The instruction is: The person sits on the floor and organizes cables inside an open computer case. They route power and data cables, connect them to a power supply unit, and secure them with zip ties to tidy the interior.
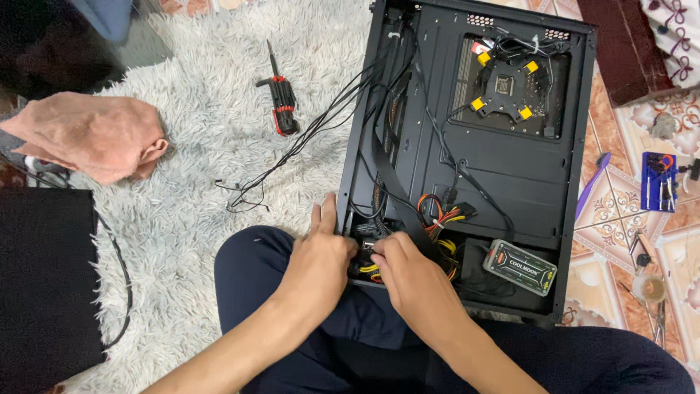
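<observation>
Cable work under way at the lower corner of an opened black computer case (437, 157), laid flat on a shaggy white rug (204, 138).

The left hand (321, 263) is braced against the case's near edge, its fingers curled at the cable bundle (368, 266); the right hand (412, 281) is set just beside it, fingers pinched on the yellow-and-black wires there. The job appears partly done: the side panel is off and the back of the board tray exposed, while loose black leads are left trailing onto the rug. A small grey controller box (520, 267) with a pale printed label lies in the bottom bay. A red-and-black screwdriver (281, 98) is seen on the rug, a pink cloth (91, 135) further left.
</observation>
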